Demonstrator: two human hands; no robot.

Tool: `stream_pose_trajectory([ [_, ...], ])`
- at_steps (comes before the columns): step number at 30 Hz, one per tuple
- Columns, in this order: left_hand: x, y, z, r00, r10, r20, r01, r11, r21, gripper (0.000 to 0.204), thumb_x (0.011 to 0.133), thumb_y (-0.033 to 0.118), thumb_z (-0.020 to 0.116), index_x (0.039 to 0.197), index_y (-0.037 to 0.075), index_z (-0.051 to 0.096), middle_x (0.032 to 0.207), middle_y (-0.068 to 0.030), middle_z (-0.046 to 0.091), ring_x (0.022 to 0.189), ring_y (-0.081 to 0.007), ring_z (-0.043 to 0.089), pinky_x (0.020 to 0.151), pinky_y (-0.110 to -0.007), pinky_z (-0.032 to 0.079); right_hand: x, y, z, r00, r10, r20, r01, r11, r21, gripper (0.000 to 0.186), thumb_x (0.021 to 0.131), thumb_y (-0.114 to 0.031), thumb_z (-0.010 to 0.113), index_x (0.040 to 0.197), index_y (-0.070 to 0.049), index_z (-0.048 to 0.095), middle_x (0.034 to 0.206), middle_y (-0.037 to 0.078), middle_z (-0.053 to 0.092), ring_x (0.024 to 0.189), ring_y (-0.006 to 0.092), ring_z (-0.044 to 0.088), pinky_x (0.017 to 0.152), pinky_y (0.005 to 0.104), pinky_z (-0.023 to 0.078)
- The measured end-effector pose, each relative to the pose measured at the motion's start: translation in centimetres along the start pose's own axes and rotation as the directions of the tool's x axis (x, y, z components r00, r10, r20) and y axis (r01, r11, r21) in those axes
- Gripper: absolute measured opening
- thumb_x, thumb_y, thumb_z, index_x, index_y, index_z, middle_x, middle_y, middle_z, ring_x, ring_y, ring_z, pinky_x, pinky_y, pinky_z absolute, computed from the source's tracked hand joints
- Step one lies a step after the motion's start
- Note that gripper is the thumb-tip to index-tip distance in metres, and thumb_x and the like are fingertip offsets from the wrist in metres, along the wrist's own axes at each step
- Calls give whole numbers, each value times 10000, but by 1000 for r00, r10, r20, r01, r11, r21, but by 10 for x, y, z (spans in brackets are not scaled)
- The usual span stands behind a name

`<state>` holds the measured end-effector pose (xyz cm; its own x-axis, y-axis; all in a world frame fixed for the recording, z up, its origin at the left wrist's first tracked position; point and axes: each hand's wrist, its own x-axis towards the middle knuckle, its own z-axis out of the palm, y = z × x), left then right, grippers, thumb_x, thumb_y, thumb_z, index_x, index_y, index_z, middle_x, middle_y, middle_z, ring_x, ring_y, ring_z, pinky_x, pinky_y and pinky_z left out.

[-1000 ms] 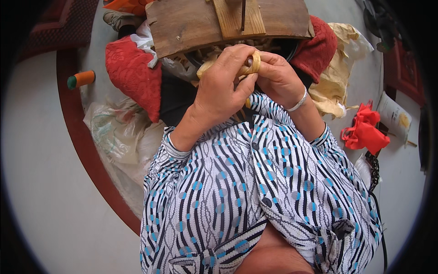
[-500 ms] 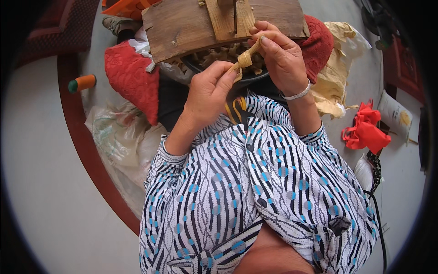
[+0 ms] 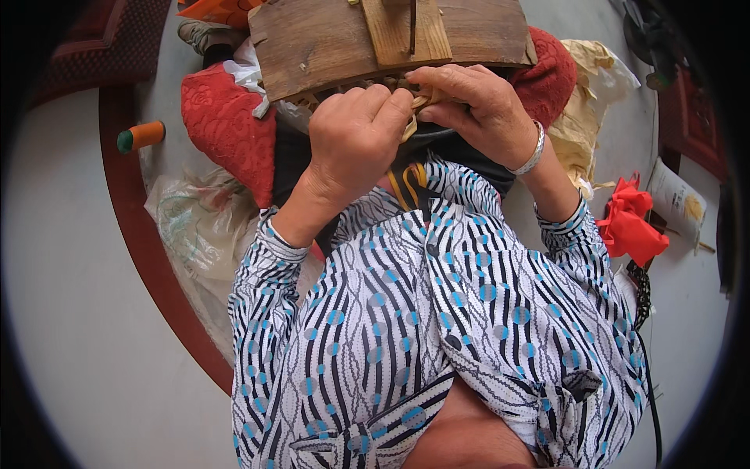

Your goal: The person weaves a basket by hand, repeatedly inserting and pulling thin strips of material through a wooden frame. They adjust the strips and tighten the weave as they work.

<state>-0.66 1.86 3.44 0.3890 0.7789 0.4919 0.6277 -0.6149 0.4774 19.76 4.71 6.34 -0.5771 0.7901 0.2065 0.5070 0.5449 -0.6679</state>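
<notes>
Both hands meet over a dark bowl [image 3: 449, 134] in my lap, just below a wooden board [image 3: 312, 47]. My left hand [image 3: 351, 141] is closed in a fist on a pale yellow, flat, knotted strip [image 3: 408, 129], whose loop pokes out beneath the thumb. On the strip's other side, my right hand [image 3: 488, 109] has its thumb and fingers bent round it. Fingers hide most of the knot. Similar pale knotted pieces lie in the bowl, largely covered by my hands and the board. A silvery bracelet circles my right wrist.
Red patterned cloth covers [image 3: 226, 129] lie at both sides of the bowl. An orange spool with a green end [image 3: 142, 137] rests on the floor at left, near a clear plastic bag [image 3: 195, 223]. At right are crumpled yellowish sheeting [image 3: 582, 109] and a red bag [image 3: 631, 227].
Both hands have come closer together and lower over the bowl. My left hand has turned knuckles up, and the knot, previously in plain sight between them, is now mostly covered.
</notes>
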Motion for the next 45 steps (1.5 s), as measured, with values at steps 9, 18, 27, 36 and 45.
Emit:
stream_pose_trajectory([
  [9,5,11,-17,957,-150,249,216,940,-265,113,861,99,635,925,7,623,769,-112,606,677,-263,612,585,-331,470,10,-8,-15,961,-187,202,221,962,-162,222,778,-181,694,967,-83,629,863,46,634,809,238,624,783,366,446],
  [18,7,-8,-25,711,-242,661,695,389,-605,204,962,145,567,998,-36,654,799,16,578,716,-56,485,628,-211,412,-4,-1,-25,947,156,280,-250,906,342,140,903,-112,618,1013,-26,623,811,58,645,706,157,622,649,280,491],
  [27,49,-49,-5,815,-352,460,579,506,-639,237,955,114,569,1107,-55,638,838,-16,610,765,-75,553,702,-208,470,16,33,-12,934,325,-146,-243,881,406,171,945,-110,581,1078,-12,627,818,55,647,745,96,608,685,235,503],
  [36,63,-68,23,857,-405,320,509,565,-649,159,937,119,583,988,-23,632,823,-14,617,765,-89,562,695,-246,479,32,54,-3,928,295,-230,-216,925,313,122,904,-86,621,1003,-20,650,801,78,638,727,126,587,672,265,485],
  [45,29,-42,16,801,-490,345,586,519,-623,153,929,165,583,928,13,608,694,-51,604,608,-125,572,555,-259,448,19,20,-5,935,-199,-293,75,920,-384,124,841,-149,662,948,-89,678,962,83,654,895,246,616,743,338,474],
])
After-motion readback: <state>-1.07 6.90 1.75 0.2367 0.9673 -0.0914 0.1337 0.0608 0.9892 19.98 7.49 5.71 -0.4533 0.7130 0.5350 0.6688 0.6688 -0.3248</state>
